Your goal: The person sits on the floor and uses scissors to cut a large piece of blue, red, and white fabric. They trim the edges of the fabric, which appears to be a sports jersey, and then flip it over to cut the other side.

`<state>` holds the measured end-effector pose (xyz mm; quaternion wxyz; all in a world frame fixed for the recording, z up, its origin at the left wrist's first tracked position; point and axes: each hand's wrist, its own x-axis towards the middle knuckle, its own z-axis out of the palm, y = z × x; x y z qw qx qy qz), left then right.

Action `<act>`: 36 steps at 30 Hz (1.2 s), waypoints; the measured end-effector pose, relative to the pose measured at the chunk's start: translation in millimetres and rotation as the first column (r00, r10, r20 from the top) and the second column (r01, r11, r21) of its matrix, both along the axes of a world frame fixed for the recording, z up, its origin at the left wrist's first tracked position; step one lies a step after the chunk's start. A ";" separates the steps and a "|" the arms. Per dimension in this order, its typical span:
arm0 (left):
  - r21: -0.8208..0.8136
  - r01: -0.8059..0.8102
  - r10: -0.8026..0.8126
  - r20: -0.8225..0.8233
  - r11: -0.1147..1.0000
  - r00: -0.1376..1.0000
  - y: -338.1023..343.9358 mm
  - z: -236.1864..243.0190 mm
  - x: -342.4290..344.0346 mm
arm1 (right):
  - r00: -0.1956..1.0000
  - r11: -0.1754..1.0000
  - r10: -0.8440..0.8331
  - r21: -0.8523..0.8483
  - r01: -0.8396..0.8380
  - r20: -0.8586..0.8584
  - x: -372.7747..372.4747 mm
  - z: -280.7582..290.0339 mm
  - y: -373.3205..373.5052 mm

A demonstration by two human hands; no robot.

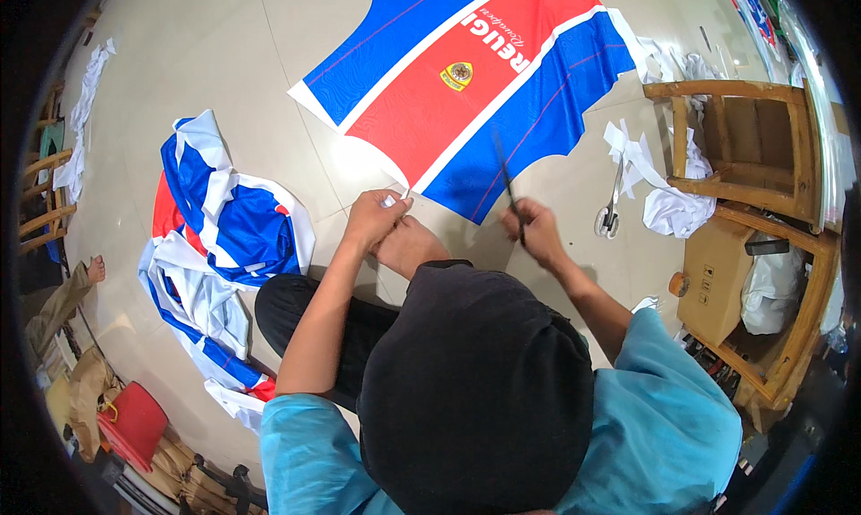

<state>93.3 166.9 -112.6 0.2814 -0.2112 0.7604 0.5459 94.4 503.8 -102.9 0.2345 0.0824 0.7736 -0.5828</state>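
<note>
The left hand [375, 217] pinched the near edge of the red, white and blue cloth panel [466, 84] spread on the floor [224, 57], its fingers clenched on the white border. The right hand [536, 231] was closed around dark scissors [507, 181], whose blades pointed away over the panel's near blue edge. Bare floor lay open to the far left, while a heap of cut cloth [220, 246] crowded the near left and a second pair of scissors [610, 212], paper scraps [639, 156] and a wooden chair [744, 147] crowded the right.
</note>
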 end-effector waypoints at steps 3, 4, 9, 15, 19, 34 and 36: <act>-0.115 0.047 -0.052 -0.046 0.992 0.998 4.3 -2.7 1.9 | 0.929 0.996 0.078 -0.073 -0.055 0.362 26.3 19.4 -31.5; -0.149 0.057 -0.066 -0.056 0.987 0.996 6.2 -1.5 0.0 | 0.912 0.990 0.138 -0.073 -0.119 0.387 28.8 24.8 -36.4; -0.254 0.043 -0.089 -0.173 0.966 0.981 15.5 6.9 2.0 | 0.857 0.939 0.339 -0.189 -0.286 0.388 47.6 3.8 -33.0; -0.206 -0.019 -0.008 -0.126 0.978 0.992 12.4 6.2 1.3 | 0.803 0.909 0.417 -0.181 -0.376 0.425 42.7 15.9 -33.2; 0.203 -0.227 0.251 -0.104 0.953 0.962 16.1 -11.3 5.6 | 0.798 0.934 0.349 -0.253 -0.253 0.491 46.6 8.2 -39.4; 0.228 -0.500 0.454 0.227 0.836 0.862 31.6 10.9 -0.4 | 0.767 0.947 0.316 -0.232 -0.222 0.558 43.8 6.4 -68.8; 0.220 -0.489 0.457 0.181 0.844 0.871 32.8 7.8 -0.5 | 0.804 0.954 0.291 -0.221 -0.203 0.519 45.3 -4.2 -69.2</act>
